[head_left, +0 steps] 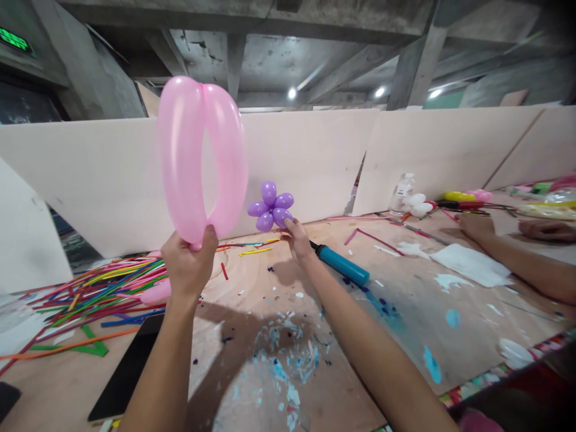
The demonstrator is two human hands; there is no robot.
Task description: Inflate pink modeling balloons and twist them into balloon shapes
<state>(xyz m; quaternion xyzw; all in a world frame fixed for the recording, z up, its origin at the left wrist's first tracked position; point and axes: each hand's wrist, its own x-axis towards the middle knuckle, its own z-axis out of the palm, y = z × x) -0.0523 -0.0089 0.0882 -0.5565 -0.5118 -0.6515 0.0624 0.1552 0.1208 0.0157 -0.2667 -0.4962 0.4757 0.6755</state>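
My left hand (189, 263) is closed around the bottom twist of a pink long balloon (201, 157) folded into an upright loop, held up above the table. My right hand (297, 239) reaches forward and pinches a small purple balloon flower (271, 207) with several round petals, held just above the table near the back wall. The two balloons are apart, with the pink loop to the left of the flower.
A pile of uninflated long balloons (96, 289) in many colours lies at the left. A blue hand pump (342, 266) lies under my right forearm. A dark tablet (128, 366) is near the front edge. Another person's arms (517, 258), white paper (470, 264), a bottle (402, 193) and more balloons (463, 197) are at the right.
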